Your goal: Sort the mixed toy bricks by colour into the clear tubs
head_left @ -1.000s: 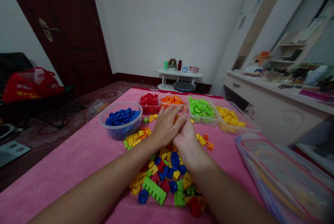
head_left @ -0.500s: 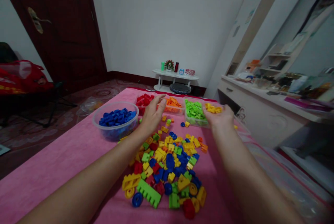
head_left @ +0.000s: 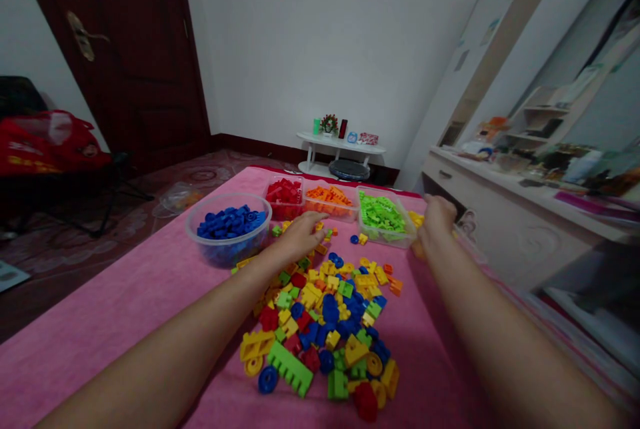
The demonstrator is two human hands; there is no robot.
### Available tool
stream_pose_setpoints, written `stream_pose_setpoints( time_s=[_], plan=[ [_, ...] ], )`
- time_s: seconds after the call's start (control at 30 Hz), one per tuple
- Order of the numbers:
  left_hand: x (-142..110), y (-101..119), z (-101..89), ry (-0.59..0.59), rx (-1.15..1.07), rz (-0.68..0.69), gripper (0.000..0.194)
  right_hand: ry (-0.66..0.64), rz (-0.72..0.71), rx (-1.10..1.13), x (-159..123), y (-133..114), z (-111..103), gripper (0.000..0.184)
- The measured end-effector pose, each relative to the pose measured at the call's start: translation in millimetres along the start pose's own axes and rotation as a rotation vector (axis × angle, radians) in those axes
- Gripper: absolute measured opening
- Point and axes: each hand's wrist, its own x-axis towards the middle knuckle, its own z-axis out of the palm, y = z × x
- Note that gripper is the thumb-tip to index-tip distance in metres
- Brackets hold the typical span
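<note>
You've got a fair bit colour-sorted, by the look of it: blue bricks [head_left: 231, 222] in the round tub [head_left: 227, 254] on the left, then red bricks [head_left: 284, 191], orange bricks [head_left: 327, 197] and green bricks [head_left: 383, 213] in their own containers along the far side. Yellow bricks [head_left: 416, 219] are at the far right, partly behind your right hand [head_left: 436, 221]. What's left is the big mixed pile [head_left: 327, 309] mid-bench [head_left: 150, 309], all colours but mostly yellow and blue, so I'd say plenty to go. Your hands are well apart: left hand [head_left: 301, 238] looks open over the pile's far edge; can't tell if the right has anything in it. Writing-wise, the red bag [head_left: 50, 142] on the left has yellow print, too blurry to read. No brand I can make out.
</note>
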Motion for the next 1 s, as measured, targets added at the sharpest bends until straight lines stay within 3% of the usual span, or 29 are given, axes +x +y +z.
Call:
stream_pose_setpoints(
  time_s=[0.1, 0.23, 0.3, 0.53, 0.8, 1.0],
  plan=[
    [-3.9, -4.5, 3.3, -0.069, 0.120, 0.080, 0.038, -0.260, -0.078, 0.002, -36.3, 6.0, 13.8, 0.018],
    [-7.6, -3.5, 5.6, -0.207, 0.338, 0.145, 0.024, -0.844, -0.298, -0.256, -77.3, 23.5, 32.8, 0.017],
    [-7.9, -1.7, 5.6, -0.266, 0.431, 0.149, 0.016, -0.964, -0.383, -0.373, -90.3, 34.2, 41.8, 0.020],
    [-2.3, 2.5, -3.7, -0.280, 0.524, -0.009, 0.021, -1.164, -0.468, -0.524, -106.4, 54.5, 59.8, 0.016],
    [3.5, 23.7, -24.2, -0.267, 0.560, -0.001, 0.030, -1.150, -0.517, -0.646, -114.8, 48.7, 50.9, 0.023],
    [4.8, 32.2, -43.4, -0.304, 0.536, 0.065, 0.025, -1.140, -0.439, -0.616, -120.9, 47.8, 37.4, 0.016]
  ],
)
